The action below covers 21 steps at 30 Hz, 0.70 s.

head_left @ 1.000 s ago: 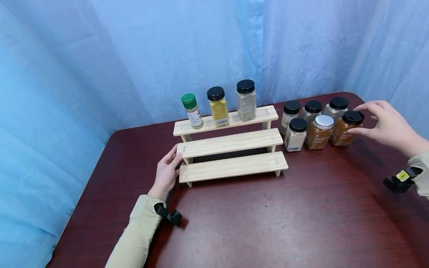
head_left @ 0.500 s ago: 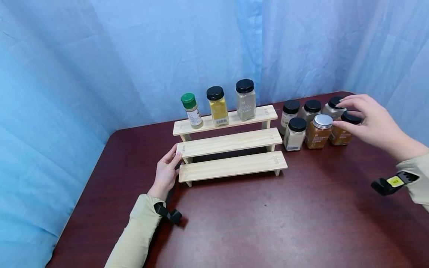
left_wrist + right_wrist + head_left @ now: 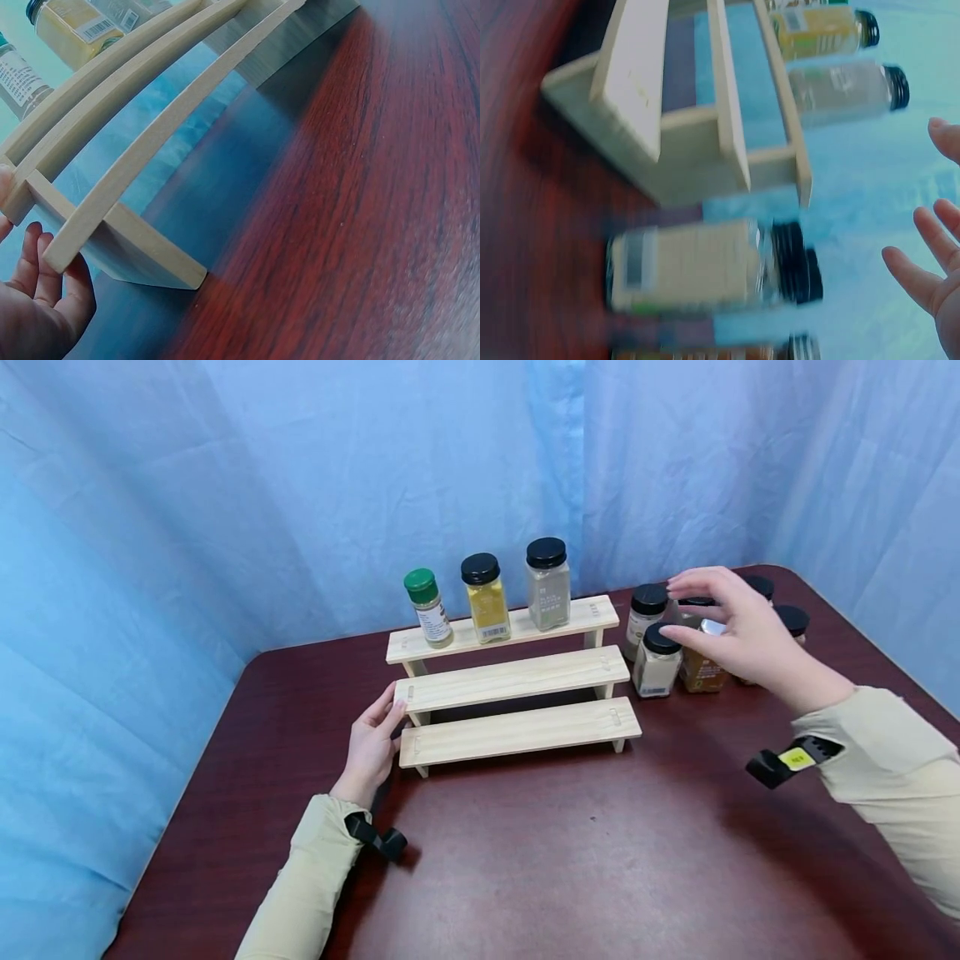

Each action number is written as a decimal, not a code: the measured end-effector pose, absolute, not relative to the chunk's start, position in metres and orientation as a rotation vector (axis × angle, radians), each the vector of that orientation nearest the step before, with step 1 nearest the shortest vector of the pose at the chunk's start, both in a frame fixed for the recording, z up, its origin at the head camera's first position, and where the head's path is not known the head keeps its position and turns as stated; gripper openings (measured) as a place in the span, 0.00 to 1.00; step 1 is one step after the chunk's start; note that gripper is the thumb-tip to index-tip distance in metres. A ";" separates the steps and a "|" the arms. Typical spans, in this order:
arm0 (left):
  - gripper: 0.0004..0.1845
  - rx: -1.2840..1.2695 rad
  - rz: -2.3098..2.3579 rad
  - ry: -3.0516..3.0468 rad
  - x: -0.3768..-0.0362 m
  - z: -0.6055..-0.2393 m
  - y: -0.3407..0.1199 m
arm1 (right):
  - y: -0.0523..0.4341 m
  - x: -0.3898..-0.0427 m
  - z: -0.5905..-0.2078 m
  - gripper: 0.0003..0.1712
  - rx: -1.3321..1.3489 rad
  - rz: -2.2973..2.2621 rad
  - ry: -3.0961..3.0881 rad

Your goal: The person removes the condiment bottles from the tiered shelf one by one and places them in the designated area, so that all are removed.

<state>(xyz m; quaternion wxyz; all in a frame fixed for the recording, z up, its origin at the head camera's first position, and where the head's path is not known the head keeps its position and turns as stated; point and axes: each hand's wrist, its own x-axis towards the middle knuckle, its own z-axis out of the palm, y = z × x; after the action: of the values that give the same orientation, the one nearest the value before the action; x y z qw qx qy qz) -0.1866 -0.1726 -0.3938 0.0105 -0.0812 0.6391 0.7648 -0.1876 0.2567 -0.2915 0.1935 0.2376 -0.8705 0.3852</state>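
Observation:
My left hand (image 3: 371, 747) grips the left end of a three-tier wooden spice rack (image 3: 517, 681), thumb on the middle shelf. Its other fingers curl beneath the boards in the left wrist view. With nothing between thumb and fingers, my right hand (image 3: 738, 627) hovers above the spice jars at the right. Its thumb overlaps the black lid of a jar of pale powder (image 3: 657, 672) in the head view; the right wrist view has the fingertips apart from that jar's lid (image 3: 799, 266). Behind the hand, an orange-brown spice jar (image 3: 702, 674) with a silvery lid is partly hidden.
On the top shelf stand a green-capped spice bottle (image 3: 431, 614), a yellow spice jar (image 3: 487, 606) and a black pepper jar (image 3: 549, 589). A white-labelled jar (image 3: 640, 627) is close to the rack's right end. Blue curtains (image 3: 375, 485) hang behind the dark red table (image 3: 562, 860).
My right hand has moved left across the jars, from the brown jar at the far right to over the pale powder jar. My left hand stays on the rack.

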 end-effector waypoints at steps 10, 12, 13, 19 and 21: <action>0.26 -0.258 2.402 1.979 -0.186 -0.394 -0.173 | 0.214 -0.201 -0.282 0.31 0.609 1.295 -2.435; 0.26 -0.256 2.404 1.975 -0.186 -0.394 -0.173 | 0.207 -0.206 -0.281 0.33 0.567 1.329 -2.435; 0.26 -0.254 2.403 1.973 -0.186 -0.394 -0.173 | 0.203 -0.208 -0.280 0.34 0.549 1.354 -2.437; 0.26 -0.269 2.398 1.991 -0.185 -0.394 -0.172 | 0.187 -0.222 -0.277 0.40 0.538 1.397 -2.470; 0.26 -0.268 2.393 2.000 -0.186 -0.394 -0.173 | 0.183 -0.226 -0.277 0.42 0.539 1.404 -2.489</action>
<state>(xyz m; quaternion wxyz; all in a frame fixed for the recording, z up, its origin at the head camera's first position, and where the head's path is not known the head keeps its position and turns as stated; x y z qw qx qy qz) -0.1858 -0.1725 -0.3943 0.0054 -0.0855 0.6390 0.7645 -0.2256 0.1832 -0.2771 0.1162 0.1841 -0.8501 0.4795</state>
